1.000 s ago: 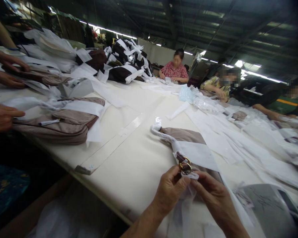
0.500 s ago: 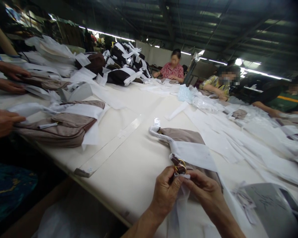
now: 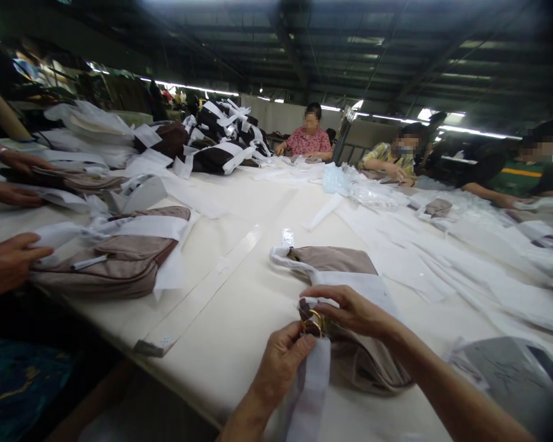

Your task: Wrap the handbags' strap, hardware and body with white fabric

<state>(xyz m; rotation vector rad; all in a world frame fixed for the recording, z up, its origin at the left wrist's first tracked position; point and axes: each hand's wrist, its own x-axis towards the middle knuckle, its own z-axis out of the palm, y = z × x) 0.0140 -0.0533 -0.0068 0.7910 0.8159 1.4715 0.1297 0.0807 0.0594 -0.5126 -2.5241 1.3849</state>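
A taupe bag [image 3: 334, 259] lies on the table in front of me, with a white wrapping band [image 3: 354, 283] across it. Gold rings [image 3: 314, 320] join its dark brown tab to a strap [image 3: 314, 380] covered in white wrapping. My left hand [image 3: 283, 356] pinches the strap just below the rings. Above them, my right hand [image 3: 357, 310] is closed on a small white wrapping strip [image 3: 320, 302] by the tab; its fingertips are partly hidden. The right forearm passes over the bag's lower part.
A clear ruler [image 3: 212, 282] lies left of the bag. Another taupe bag [image 3: 138, 245] is beside a co-worker's hand [image 3: 9, 264]. Wrapped dark bags [image 3: 221, 138] are piled at the back. White sheets [image 3: 396, 252] and a grey plastic piece [image 3: 511, 380] lie to the right.
My right hand has moved from beside the left to above the rings, now at a white strip there. The rings and strap have shifted slightly left and down.
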